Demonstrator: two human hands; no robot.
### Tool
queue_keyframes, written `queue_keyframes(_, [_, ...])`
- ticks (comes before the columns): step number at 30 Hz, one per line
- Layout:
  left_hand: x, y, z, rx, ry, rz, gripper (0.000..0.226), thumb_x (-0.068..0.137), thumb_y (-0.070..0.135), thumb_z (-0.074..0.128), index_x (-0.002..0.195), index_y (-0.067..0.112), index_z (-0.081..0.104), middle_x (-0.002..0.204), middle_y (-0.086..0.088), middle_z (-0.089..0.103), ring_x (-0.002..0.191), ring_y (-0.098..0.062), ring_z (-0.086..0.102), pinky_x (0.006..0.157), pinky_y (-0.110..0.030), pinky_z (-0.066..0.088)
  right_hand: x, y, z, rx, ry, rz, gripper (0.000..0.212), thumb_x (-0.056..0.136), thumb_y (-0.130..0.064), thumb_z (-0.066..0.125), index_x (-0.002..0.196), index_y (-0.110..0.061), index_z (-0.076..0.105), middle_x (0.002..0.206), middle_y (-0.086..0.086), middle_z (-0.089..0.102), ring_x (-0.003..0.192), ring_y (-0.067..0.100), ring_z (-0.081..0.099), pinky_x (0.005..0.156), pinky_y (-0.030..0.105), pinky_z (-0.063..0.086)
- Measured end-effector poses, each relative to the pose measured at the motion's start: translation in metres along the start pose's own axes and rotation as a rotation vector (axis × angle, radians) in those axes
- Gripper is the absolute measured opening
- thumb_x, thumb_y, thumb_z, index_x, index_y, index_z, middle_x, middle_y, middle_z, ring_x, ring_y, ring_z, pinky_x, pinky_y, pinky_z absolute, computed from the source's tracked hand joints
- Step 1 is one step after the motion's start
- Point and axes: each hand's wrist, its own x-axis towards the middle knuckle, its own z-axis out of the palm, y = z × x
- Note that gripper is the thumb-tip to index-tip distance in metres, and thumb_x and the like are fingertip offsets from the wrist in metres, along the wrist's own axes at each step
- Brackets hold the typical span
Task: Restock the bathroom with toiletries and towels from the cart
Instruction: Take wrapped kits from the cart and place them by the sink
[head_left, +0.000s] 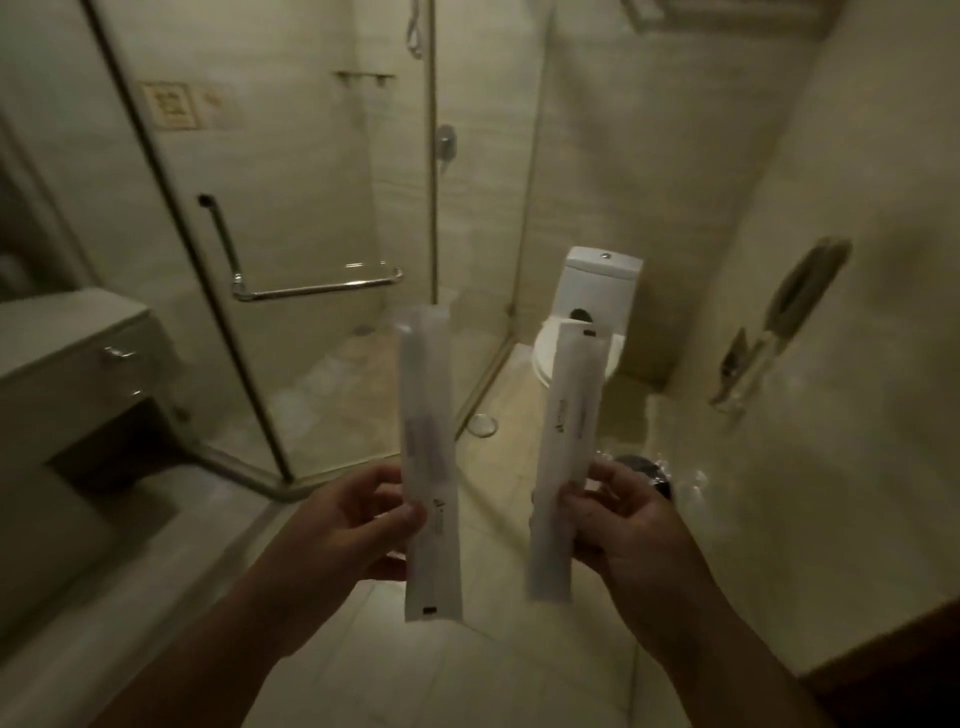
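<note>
Dim tiled bathroom: glass shower (291, 249) on the left, toilet (587, 312) far right. Left hand (358, 519) pinches one upright sachet (428, 457); right hand (618, 519) pinches another sachet (566, 457) just beside it

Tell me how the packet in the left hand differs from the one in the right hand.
The left packet, in the left hand, has its small black mark at the bottom end; the right packet, in the right hand, has it at the top. The left packet stands nearly upright; the right packet leans slightly. Both are long, slim, white and gripped below the middle.
</note>
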Motion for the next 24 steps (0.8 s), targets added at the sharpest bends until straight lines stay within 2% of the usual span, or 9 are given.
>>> queue_keyframes(4, [0.018, -0.002, -0.050, -0.045, 0.083, -0.007, 0.035, 0.076, 0.033, 0.082, 0.104, 0.016, 0.071, 0.096, -0.008, 0.075, 0.090, -0.026, 0.073, 0.070, -0.038, 0.062, 0.040, 0.004, 0.044, -0.017, -0.150, 0.061, 0.040, 0.077, -0.017, 0.071, 0.116, -0.010, 0.064, 0.102, 0.016, 0.074, 0.093, 0.030, 0.073, 0.077, 0.046, 0.060])
queue_keyframes(6, [0.032, -0.005, -0.070, -0.057, 0.156, -0.012, 0.034, 0.079, 0.024, 0.072, 0.111, 0.013, 0.067, 0.096, -0.007, 0.075, 0.091, -0.026, 0.073, 0.072, -0.040, 0.062, 0.064, 0.004, 0.064, -0.013, -0.196, 0.071, 0.041, 0.076, -0.018, 0.073, 0.115, -0.008, 0.066, 0.102, 0.019, 0.071, 0.091, 0.030, 0.073, 0.072, 0.043, 0.059])
queue_keyframes(9, [0.055, -0.007, -0.095, -0.073, 0.243, -0.015, 0.037, 0.077, 0.020, 0.064, 0.113, 0.013, 0.064, 0.095, -0.006, 0.074, 0.090, -0.025, 0.073, 0.072, -0.039, 0.062, 0.108, 0.002, 0.095, -0.044, -0.273, 0.078, 0.038, 0.075, -0.017, 0.073, 0.112, -0.007, 0.068, 0.102, 0.019, 0.070, 0.092, 0.031, 0.072, 0.073, 0.043, 0.059])
queue_keyframes(12, [0.076, -0.003, -0.121, -0.073, 0.356, -0.010, 0.039, 0.076, 0.022, 0.065, 0.114, 0.014, 0.065, 0.097, -0.008, 0.073, 0.092, -0.027, 0.073, 0.076, -0.043, 0.061, 0.157, -0.004, 0.129, -0.073, -0.354, 0.087, 0.037, 0.070, -0.016, 0.073, 0.105, -0.006, 0.068, 0.097, 0.016, 0.073, 0.089, 0.030, 0.074, 0.075, 0.043, 0.060])
queue_keyframes(16, [0.093, 0.013, -0.162, -0.081, 0.524, -0.001, 0.039, 0.078, 0.023, 0.067, 0.117, 0.018, 0.064, 0.104, -0.012, 0.072, 0.094, -0.030, 0.073, 0.079, -0.048, 0.060, 0.221, -0.012, 0.188, -0.084, -0.517, 0.130, 0.039, 0.071, -0.014, 0.074, 0.109, -0.007, 0.066, 0.094, 0.015, 0.075, 0.086, 0.029, 0.075, 0.073, 0.041, 0.060])
queue_keyframes(19, [0.090, 0.022, -0.191, -0.091, 0.676, 0.023, 0.043, 0.079, 0.024, 0.066, 0.121, 0.022, 0.061, 0.103, -0.012, 0.073, 0.094, -0.031, 0.073, 0.078, -0.048, 0.060, 0.257, -0.011, 0.242, -0.088, -0.664, 0.188, 0.033, 0.076, -0.013, 0.073, 0.108, -0.009, 0.065, 0.092, 0.014, 0.075, 0.082, 0.026, 0.074, 0.068, 0.036, 0.058])
queue_keyframes(22, [0.075, 0.021, -0.215, -0.108, 0.838, 0.045, 0.036, 0.085, 0.020, 0.062, 0.122, 0.023, 0.059, 0.101, -0.009, 0.075, 0.092, -0.028, 0.074, 0.075, -0.043, 0.061, 0.273, -0.004, 0.299, -0.105, -0.819, 0.249, 0.032, 0.078, -0.014, 0.073, 0.109, -0.010, 0.065, 0.095, 0.013, 0.075, 0.083, 0.025, 0.074, 0.064, 0.031, 0.057])
queue_keyframes(24, [0.059, 0.019, -0.232, -0.144, 0.930, 0.035, 0.034, 0.088, 0.018, 0.061, 0.121, 0.023, 0.059, 0.102, -0.007, 0.075, 0.093, -0.028, 0.073, 0.078, -0.047, 0.059, 0.273, 0.003, 0.336, -0.119, -0.909, 0.287, 0.032, 0.076, -0.014, 0.073, 0.107, -0.011, 0.066, 0.095, 0.013, 0.075, 0.081, 0.024, 0.073, 0.064, 0.031, 0.057])
